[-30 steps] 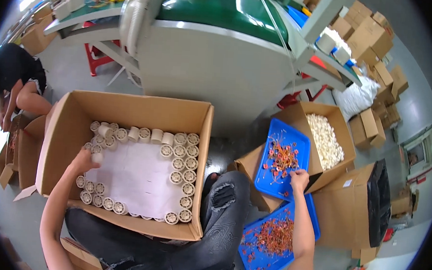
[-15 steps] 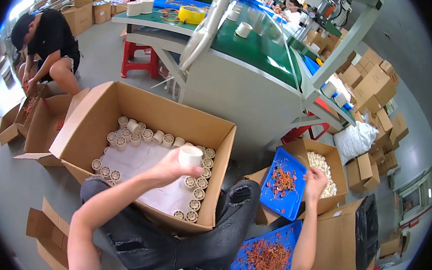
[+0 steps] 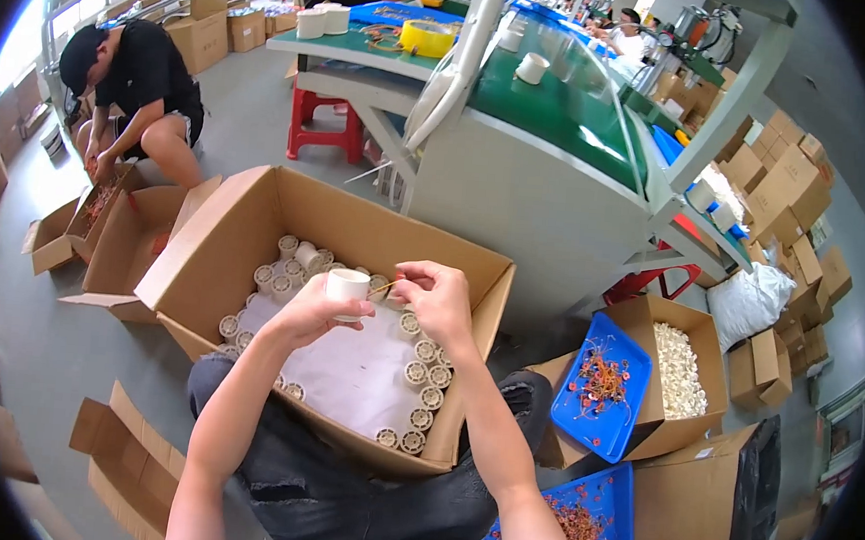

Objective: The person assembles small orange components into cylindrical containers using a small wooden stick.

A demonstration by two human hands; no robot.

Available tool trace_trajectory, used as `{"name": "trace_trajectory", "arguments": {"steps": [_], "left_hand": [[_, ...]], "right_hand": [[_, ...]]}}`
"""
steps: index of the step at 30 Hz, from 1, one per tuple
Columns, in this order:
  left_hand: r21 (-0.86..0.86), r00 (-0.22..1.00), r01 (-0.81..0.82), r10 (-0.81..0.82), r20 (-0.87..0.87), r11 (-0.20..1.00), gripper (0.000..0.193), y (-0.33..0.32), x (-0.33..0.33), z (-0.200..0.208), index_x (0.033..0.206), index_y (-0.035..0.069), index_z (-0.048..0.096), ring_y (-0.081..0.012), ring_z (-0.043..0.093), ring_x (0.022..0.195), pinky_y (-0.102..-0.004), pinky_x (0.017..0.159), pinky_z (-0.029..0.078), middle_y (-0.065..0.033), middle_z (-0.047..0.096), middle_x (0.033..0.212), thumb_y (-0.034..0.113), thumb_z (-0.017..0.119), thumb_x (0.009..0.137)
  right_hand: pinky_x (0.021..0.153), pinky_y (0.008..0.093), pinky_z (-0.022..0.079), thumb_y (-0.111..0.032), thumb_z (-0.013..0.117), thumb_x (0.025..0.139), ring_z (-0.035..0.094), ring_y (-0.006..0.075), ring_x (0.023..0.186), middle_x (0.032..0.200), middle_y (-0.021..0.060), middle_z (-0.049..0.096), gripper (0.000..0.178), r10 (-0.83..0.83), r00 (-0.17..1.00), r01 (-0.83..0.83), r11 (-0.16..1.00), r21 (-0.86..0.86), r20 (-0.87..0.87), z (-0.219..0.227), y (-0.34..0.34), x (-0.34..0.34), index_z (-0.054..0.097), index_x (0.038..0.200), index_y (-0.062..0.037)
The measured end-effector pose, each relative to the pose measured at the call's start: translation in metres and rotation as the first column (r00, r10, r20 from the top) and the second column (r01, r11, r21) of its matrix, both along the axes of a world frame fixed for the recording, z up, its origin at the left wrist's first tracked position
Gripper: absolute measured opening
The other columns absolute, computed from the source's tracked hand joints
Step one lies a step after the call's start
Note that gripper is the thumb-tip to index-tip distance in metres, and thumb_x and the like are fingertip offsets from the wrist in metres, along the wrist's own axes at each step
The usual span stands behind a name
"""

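Left hand (image 3: 311, 314) grips a white spool (image 3: 347, 286) above the spool-lined cardboard box (image 3: 255, 220).

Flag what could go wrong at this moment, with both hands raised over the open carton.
1. The left hand holds the white spool in the air over the cardboard box; a slip would likely drop it onto the spools ranked along the box's edge and knock them askew.
2. The right hand pinches a thin wire piece by its end beside the spool; so fine a part could bend or fall among the spools.
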State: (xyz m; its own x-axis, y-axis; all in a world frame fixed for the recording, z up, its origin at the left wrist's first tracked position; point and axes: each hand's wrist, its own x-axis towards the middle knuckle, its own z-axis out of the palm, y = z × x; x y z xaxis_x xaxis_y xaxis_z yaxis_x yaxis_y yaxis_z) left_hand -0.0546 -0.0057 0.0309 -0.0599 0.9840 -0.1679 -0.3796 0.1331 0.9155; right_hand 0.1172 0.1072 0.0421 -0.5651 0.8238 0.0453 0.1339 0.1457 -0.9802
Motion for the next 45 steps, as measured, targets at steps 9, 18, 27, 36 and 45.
{"name": "trace_trajectory", "arguments": {"steps": [9, 18, 27, 36, 45], "left_hand": [[0.264, 0.749, 0.133, 0.078, -0.658, 0.955, 0.038, 0.015, 0.009, -0.003, 0.1, 0.004, 0.06, -0.0136, 0.061, 0.083, -0.0298, 0.076, 0.05, -0.0037, 0.065, 0.091, 0.015, 0.083, 0.072], [0.702, 0.291, -0.116, 0.7, -0.652, 0.702, 0.054, 0.024, 0.005, -0.028, 0.114, 0.006, 0.054, -0.032, 0.06, 0.099, -0.0398, 0.085, 0.05, -0.0141, 0.059, 0.107, 0.002, 0.081, 0.068], [0.735, 0.361, -0.035, 0.694, -0.623, 0.678, 0.058, 0.028, 0.01, -0.038, 0.118, 0.005, 0.053, -0.0334, 0.057, 0.104, -0.0397, 0.089, 0.048, -0.0144, 0.056, 0.113, 0.001, 0.081, 0.067], [0.729, 0.368, -0.035, 0.687, -0.627, 0.684, 0.058, 0.029, 0.011, -0.039, 0.116, 0.004, 0.053, -0.0328, 0.057, 0.104, -0.0406, 0.089, 0.048, -0.014, 0.057, 0.111, 0.0, 0.081, 0.065], [0.722, 0.271, 0.15, 0.675, -0.687, 0.675, 0.053, 0.028, 0.029, -0.037, 0.109, 0.007, 0.056, -0.0336, 0.057, 0.097, -0.0415, 0.082, 0.046, -0.0124, 0.06, 0.104, 0.009, 0.081, 0.063]], "right_hand": [[0.067, 0.027, 0.056, 0.007, 0.067, 0.081, 0.071, 0.0174, 0.076, 0.097, 0.0125, 0.071, 0.023, -0.138, 0.986, 0.15, 0.979, 0.135, -0.094, -0.019, 0.004, 0.025, 0.072, 0.103, 0.0047], [0.075, 0.0227, 0.055, 0.011, 0.067, 0.083, 0.064, 0.012, 0.085, 0.1, 0.0082, 0.065, 0.022, -0.221, 0.893, 0.385, 0.828, 0.408, -0.393, -0.003, -0.009, 0.033, 0.07, 0.104, 0.0069], [0.071, 0.0307, 0.055, 0.009, 0.071, 0.079, 0.067, 0.0228, 0.083, 0.097, 0.0114, 0.067, 0.022, -0.076, 0.919, 0.33, 0.684, 0.651, -0.386, -0.003, -0.033, 0.024, 0.07, 0.1, 0.0012], [0.07, 0.0324, 0.055, 0.006, 0.072, 0.079, 0.067, 0.0232, 0.082, 0.098, 0.0103, 0.066, 0.023, -0.102, 0.946, 0.294, 0.671, 0.681, -0.308, -0.008, -0.035, 0.022, 0.07, 0.101, -0.0001], [0.078, 0.038, 0.052, 0.001, 0.074, 0.072, 0.062, 0.0278, 0.089, 0.099, 0.0112, 0.063, 0.023, -0.111, 0.981, 0.191, 0.694, 0.694, -0.159, -0.019, -0.041, 0.011, 0.072, 0.094, -0.0006]]}}
